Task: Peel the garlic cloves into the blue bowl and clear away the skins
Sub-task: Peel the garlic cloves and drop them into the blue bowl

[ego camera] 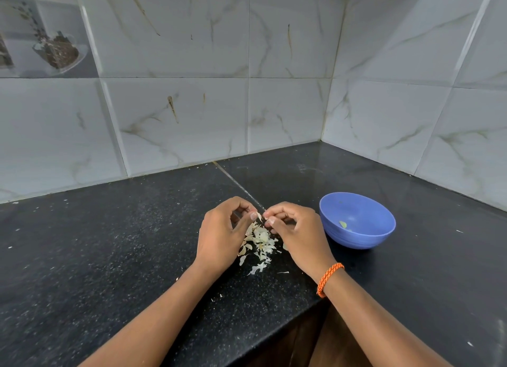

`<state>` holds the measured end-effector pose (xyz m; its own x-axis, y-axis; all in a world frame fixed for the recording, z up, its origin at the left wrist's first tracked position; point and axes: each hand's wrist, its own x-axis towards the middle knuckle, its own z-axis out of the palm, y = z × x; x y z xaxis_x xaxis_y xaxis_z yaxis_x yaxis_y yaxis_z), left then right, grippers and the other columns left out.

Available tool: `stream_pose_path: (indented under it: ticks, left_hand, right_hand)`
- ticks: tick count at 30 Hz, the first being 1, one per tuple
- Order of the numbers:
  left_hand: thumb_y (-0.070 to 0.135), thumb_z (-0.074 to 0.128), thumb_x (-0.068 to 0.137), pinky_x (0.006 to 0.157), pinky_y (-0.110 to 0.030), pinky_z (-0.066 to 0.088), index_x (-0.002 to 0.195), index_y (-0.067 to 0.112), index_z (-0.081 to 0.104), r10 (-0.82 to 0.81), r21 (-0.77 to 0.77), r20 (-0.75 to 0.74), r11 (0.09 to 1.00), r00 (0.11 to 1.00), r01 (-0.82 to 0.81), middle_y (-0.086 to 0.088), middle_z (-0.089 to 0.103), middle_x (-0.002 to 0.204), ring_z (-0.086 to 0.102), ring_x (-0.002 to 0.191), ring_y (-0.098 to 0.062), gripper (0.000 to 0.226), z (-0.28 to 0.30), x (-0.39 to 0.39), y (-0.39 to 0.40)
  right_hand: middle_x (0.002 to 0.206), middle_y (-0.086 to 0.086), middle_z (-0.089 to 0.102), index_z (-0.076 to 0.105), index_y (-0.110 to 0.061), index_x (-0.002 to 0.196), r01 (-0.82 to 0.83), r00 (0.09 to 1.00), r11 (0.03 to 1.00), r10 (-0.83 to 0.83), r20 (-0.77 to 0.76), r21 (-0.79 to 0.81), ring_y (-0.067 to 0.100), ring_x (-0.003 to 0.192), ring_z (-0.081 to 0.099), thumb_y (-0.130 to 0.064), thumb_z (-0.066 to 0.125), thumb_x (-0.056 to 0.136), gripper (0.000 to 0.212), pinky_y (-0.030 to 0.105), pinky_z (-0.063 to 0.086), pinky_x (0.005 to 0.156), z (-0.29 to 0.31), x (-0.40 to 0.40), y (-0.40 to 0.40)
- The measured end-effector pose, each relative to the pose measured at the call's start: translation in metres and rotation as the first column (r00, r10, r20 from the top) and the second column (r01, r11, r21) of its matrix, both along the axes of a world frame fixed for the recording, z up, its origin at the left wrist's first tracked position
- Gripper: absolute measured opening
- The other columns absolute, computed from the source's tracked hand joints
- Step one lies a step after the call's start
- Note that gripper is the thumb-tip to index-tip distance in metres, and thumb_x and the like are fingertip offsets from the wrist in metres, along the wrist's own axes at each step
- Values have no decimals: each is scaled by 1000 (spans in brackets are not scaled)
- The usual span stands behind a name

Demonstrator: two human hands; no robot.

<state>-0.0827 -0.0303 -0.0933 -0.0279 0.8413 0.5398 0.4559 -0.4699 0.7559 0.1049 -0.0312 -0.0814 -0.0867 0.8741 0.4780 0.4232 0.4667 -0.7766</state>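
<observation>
Between the two hands, a small garlic clove (260, 217) is pinched at the fingertips; only a pale, papery sliver of it shows, with a pointed tip of skin sticking up and toward the far side. It is so covered by fingers that its long axis cannot be told for certain, though it seems to run roughly left to right from one hand to the other. The left hand (222, 235) curls its thumb and forefinger onto the left end of the clove; the right hand (295, 229), with an orange cord bracelet (328, 279) on the wrist, pinches the right end, fingers bent in close.

Directly under the hands lies a loose heap of garlic skins (258, 243), cream-white, thin and curled, with a few flakes scattered toward the near side. The blue bowl (384, 231) stands just right of the right hand, upright, holding a small greenish-pale piece or two at its bottom.

All of this sits on a black speckled countertop (96, 257). Its near edge cuts diagonally under the forearms, close below the skins. Marble-look tiled walls (178, 106) close off the far side and the right, meeting in a corner beyond the bowl. Open counter stretches to the left and behind the hands.
</observation>
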Motion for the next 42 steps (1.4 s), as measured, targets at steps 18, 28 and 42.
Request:
stream_pose_path:
  ticks: [18, 28, 42]
  left_hand:
    - [24, 76, 101, 73, -38, 57, 92, 33, 74, -10, -18, 26, 1000, 1000, 11, 12, 74, 82, 68, 76, -11, 12, 0, 1, -1]
    - [26, 77, 101, 71, -34, 56, 92, 33, 74, -16, -19, 22, 1000, 1000, 17, 14, 75, 84, 67, 76, -10, 12, -1, 2, 0]
    - [21, 80, 98, 67, -33, 60, 94, 27, 77, -56, -31, 86, 998, 995, 59, 9, 77, 89, 73, 67, -17, 8, 3, 3, -2]
  right_hand:
    - [107, -7, 63, 69, -32, 131, -65, 990, 998, 62, 125, 22, 12, 101, 60, 22, 48, 92, 69, 20, 53, 91, 0, -2, -9]
    - [67, 3, 69, 76, -21, 109, 11, 995, 999, -7, -103, 32, 14, 59, 67, -20, 61, 108, 15, 23, 55, 60, 1, -3, -8]
    - [114, -15, 67, 67, -33, 138, -2, 996, 1000, 1, 85, 13, 2, 104, 65, -5, 67, 100, 48, 17, 57, 82, -4, -3, -3]
